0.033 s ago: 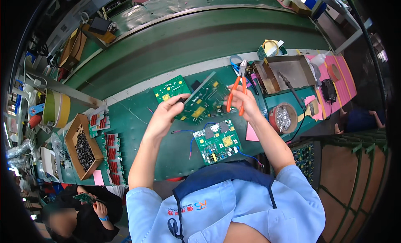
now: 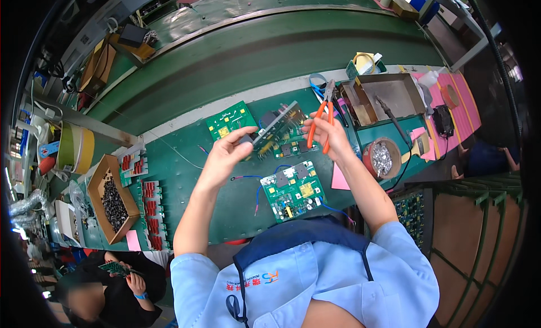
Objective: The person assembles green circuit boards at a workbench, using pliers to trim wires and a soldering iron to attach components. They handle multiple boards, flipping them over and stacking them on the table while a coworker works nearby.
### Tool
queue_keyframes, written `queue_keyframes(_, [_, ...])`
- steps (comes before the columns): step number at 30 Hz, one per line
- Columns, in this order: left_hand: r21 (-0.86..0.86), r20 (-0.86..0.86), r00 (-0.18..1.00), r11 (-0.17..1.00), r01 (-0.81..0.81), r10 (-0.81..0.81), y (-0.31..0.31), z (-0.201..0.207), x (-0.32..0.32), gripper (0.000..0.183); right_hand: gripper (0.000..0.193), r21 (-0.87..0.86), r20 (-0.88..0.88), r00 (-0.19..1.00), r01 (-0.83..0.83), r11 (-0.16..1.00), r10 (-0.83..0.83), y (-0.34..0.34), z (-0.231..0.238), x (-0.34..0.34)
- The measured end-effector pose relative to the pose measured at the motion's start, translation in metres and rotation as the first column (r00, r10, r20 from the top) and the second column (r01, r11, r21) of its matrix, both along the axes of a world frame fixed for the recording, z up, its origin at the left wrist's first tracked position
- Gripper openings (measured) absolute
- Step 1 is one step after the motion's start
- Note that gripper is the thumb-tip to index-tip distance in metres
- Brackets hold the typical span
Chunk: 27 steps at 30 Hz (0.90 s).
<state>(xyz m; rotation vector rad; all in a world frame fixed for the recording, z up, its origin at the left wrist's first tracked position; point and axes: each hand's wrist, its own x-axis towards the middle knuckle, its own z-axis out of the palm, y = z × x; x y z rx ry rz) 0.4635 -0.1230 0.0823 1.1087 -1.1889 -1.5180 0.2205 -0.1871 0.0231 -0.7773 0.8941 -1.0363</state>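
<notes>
My left hand [image 2: 225,153] grips the left end of a circuit board [image 2: 280,128], which is tilted nearly edge-on above the bench. My right hand [image 2: 329,137] is closed round orange-handled cutting pliers [image 2: 322,118], their jaws pointing up and away. Its fingertips are close to the board's right edge; whether they touch it I cannot tell. A second green board [image 2: 230,120] lies behind my left hand. Another board [image 2: 294,149] lies partly hidden under the raised one. Nearest me lies a populated board [image 2: 290,191] with blue wires.
At right are a metal tray [image 2: 393,100], a soldering iron [image 2: 392,115], a round tub of silvery scraps [image 2: 381,160] and a brush [image 2: 418,147]. To the left stand a box of small black parts [image 2: 114,204] and rows of red parts [image 2: 151,207]. A co-worker's hand [image 2: 135,284] holds a board.
The raised board has turned from showing its broad face to nearly edge-on. My left fingers have shifted on its end. The pliers have barely moved.
</notes>
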Motion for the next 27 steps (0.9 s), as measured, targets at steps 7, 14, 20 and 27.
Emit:
queue_keyframes(7, [-0.646, 0.581, 0.738, 0.747, 0.160, 0.344, 0.007, -0.017, -0.026, 0.036, 0.026, 0.051, 0.343, 0.916, -0.240, 0.969, 0.209, 0.009, 0.031, -0.002])
queue_keyframes(14, [-0.774, 0.594, 0.655, 0.555, 0.305, 0.468, 0.000, -0.019, -0.030, 0.037, 0.031, -0.044, 0.230, 0.952, -0.195, 0.980, 0.200, 0.008, 0.015, -0.008])
queue_keyframes(20, [-0.508, 0.222, 0.776, 0.750, -0.424, 0.590, -0.013, -0.028, -0.011, 0.024, 0.033, -0.070, 0.192, 0.964, -0.172, 0.983, 0.182, 0.008, 0.006, -0.014])
queue_keyframes(27, [0.144, 0.032, 0.966, 0.955, -0.259, 0.257, -0.037, -0.023, -0.014, 0.045, 0.036, -0.090, 0.196, 0.963, -0.168, 0.982, 0.183, 0.009, 0.000, -0.014])
